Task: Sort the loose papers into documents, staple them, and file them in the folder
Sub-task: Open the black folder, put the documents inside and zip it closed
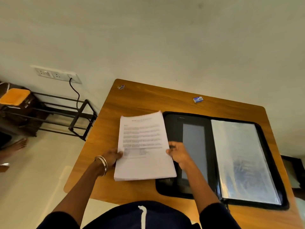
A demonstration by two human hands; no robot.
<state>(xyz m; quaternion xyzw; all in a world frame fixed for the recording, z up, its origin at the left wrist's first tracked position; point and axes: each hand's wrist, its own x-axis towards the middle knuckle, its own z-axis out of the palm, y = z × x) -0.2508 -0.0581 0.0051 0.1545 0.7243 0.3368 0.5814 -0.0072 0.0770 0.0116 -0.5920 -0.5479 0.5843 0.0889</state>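
Observation:
A thick stack of printed white papers (143, 146) is held between both hands above the wooden table (137, 100). My left hand (112, 157), bangles on its wrist, grips the stack's left edge. My right hand (177, 153) grips the right edge, and something small and dark shows between its fingers. An open black zip folder (221, 157) lies flat on the table to the right, with shiny clear sleeves (242, 161) on its right half. The stack's right edge overlaps the folder's left flap. I see no stapler.
A small blue-and-white box (198, 99) lies near the table's far edge. A small sticker (121, 87) marks the far left corner. Left of the table stand a black metal rack (69, 116) with bags and a wall socket (57, 74) with a cable. A person's bare foot (18, 145) rests on the floor.

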